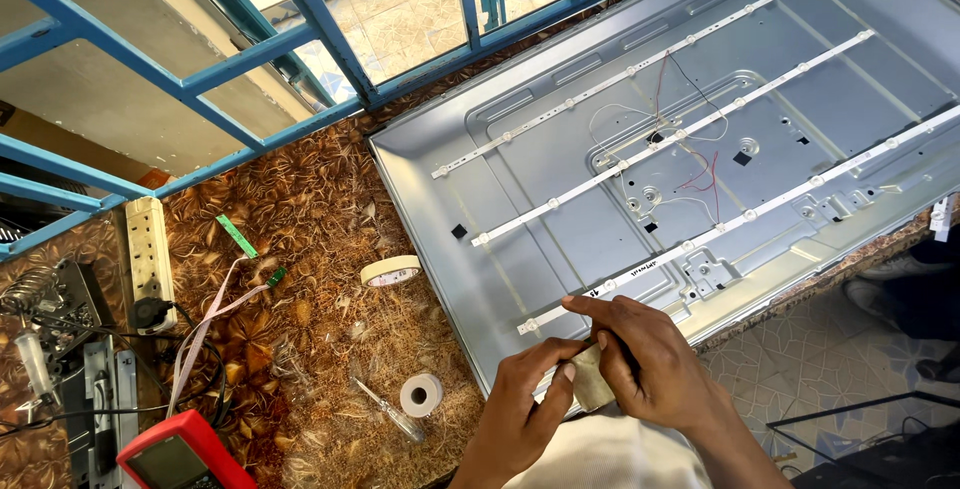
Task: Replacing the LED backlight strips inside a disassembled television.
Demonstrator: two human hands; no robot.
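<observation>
Beige folded cloth pad [592, 377], pinched between the fingers of the left hand [522, 404] and right hand [648, 359], sits at the near edge of the grey sheet-metal panel tray [560, 184] lying on the brown patterned tabletop [300, 329]. From the head view, a slip could drag the pad across the nearest white light strip [740, 217] and knock off a lens, or snag the loose red and white wires [700, 174].

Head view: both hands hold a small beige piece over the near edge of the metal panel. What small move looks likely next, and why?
Probably bringing the beige piece down toward the nearest white strip. The left hand and right hand pinch it together just in front of that strip's near end, above the grey metal panel. The tape rolls and screwdriver lie untouched, so no tool change seems due.
</observation>
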